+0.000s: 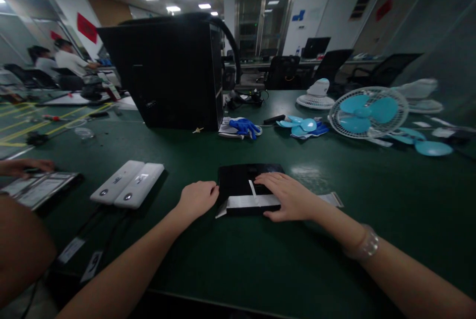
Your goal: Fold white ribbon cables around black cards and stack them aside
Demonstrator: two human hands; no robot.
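Observation:
A flat black device [238, 180] lies on the green table [260, 254] in front of me, with a white strip or ribbon across its near edge. My right hand [288, 195] lies flat on its right part, fingers stretched out over the white strip. At the device's left edge rests my left hand [197, 199], fingers curled against the side. Whether anything is in it I cannot make out.
Two white oblong units [128, 184] with cables lie to the left. Another person's hand [24, 166] works on a flat panel [39, 187] at far left. A black computer case [171, 74], blue gloves [243, 127], blue fan blades [303, 126] and a fan [368, 112] stand behind.

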